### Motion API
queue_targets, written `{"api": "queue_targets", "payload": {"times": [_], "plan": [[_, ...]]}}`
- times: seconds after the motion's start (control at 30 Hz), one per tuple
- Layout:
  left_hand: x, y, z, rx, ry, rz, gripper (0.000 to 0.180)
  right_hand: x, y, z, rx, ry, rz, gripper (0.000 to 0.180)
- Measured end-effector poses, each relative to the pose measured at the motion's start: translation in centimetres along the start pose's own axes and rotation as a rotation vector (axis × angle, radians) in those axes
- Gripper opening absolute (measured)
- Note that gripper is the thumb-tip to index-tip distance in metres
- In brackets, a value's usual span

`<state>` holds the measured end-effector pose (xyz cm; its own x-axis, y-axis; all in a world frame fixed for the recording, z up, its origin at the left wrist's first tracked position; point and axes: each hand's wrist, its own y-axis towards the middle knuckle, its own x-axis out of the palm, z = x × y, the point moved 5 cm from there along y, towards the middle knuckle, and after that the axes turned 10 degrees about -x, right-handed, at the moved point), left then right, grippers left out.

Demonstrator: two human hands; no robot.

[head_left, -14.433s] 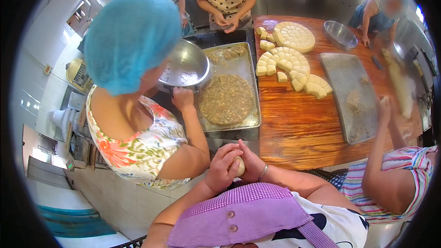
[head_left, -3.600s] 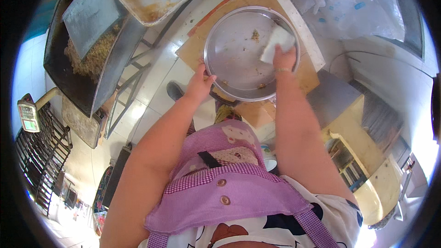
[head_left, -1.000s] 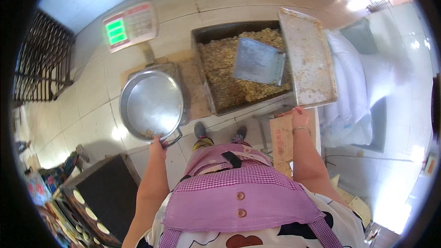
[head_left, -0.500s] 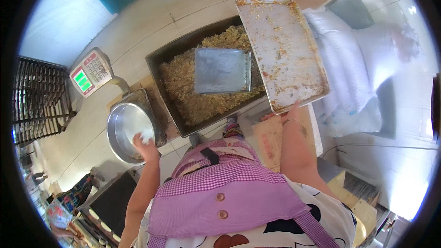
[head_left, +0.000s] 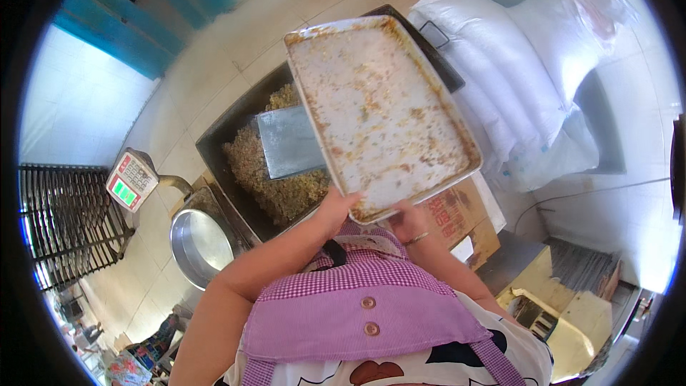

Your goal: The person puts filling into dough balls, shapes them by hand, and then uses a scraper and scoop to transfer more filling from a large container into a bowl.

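A shallow rectangular baking tray [head_left: 386,107], smeared with brownish residue and crumbs, is held by its near edge in front of me. My left hand [head_left: 339,209] grips its near left corner, and my right hand [head_left: 408,222] closes on the near edge a little to the right; the fingers are partly hidden by the tray. Below it lies a large dark metal bin [head_left: 208,137], holding a crumbly brown-yellow mixture [head_left: 246,164]. A square grey metal pan [head_left: 287,144] rests on that mixture, partly covered by the tray.
To the left a digital scale [head_left: 133,180] stands with a round metal pan [head_left: 204,246] on its platform. A black rack [head_left: 68,218] is farther left. White sacks [head_left: 493,71] are piled at the right, near a cardboard box [head_left: 457,214]. Other people are at the lower left.
My left hand has left the round pan and taken hold of the baking tray. The tray has come leftward and nearer, over the bin. My right hand still holds it.
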<state>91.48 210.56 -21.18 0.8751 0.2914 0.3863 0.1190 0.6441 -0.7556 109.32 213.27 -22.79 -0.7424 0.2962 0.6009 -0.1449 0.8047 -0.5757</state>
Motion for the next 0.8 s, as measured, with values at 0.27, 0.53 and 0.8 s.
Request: {"api": "queue_targets", "payload": {"times": [0.27, 0.53, 0.8], "plan": [[-5.2, -9.7, -4.0, 0.183, -0.320, 0.110, 0.059, 0.2, -13.2, 2.1, -0.071, -0.328, -0.309, 0.058], [-14.7, -19.7, -8.8, 0.084, -0.141, 0.274, 0.064, -28.0, -11.3, -0.3, -0.368, -1.270, 0.513, 0.031], [-14.0, -21.9, -10.0, 0.047, -0.120, 0.477, 0.067, -45.6, -8.0, -2.4, 0.013, -1.488, 1.097, 0.074]]}}
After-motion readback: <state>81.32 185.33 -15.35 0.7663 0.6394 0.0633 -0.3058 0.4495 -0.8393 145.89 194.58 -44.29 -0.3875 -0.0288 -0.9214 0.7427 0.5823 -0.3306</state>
